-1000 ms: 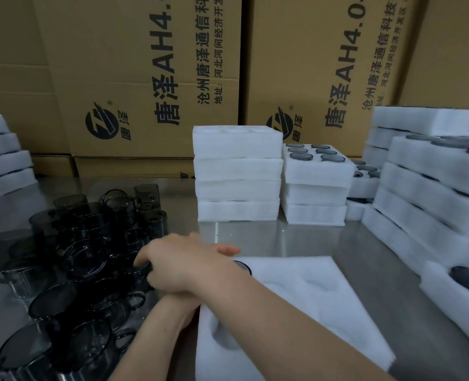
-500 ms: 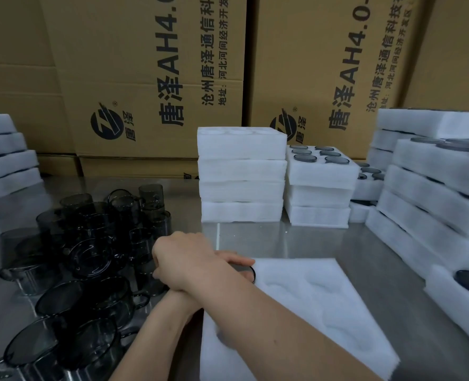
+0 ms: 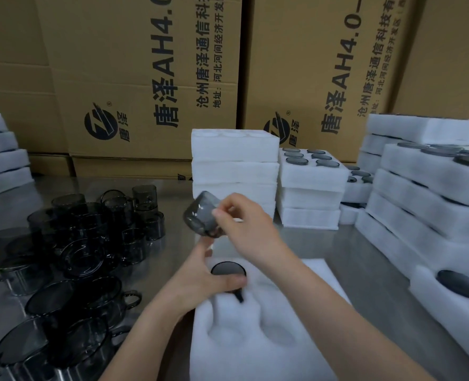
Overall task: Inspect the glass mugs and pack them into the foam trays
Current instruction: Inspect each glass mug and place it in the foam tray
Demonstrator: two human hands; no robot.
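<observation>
My right hand [image 3: 245,228] grips a smoky grey glass mug [image 3: 201,214], tilted on its side in the air above the far end of the white foam tray [image 3: 258,350]. The tray lies flat in front of me. Its far-left pocket holds a second grey mug [image 3: 227,268], whose handle points toward me. My left hand [image 3: 200,280] is on that seated mug, with the thumb across its near rim and the fingers behind it. The tray's other pockets hold nothing. Several loose grey mugs [image 3: 76,257] crowd the steel table on the left.
Stacks of foam trays [image 3: 234,171] stand at the back centre, and some beside them [image 3: 310,171] are filled with mugs. More filled trays [image 3: 431,188] are piled along the right edge and others [image 3: 0,158] at the far left. Cardboard boxes [image 3: 151,78] wall off the back.
My arms were crossed with the right hand reaching into the mugs on the left. That hand has come back up and to the right with a mug, uncovering the mug seated in the tray.
</observation>
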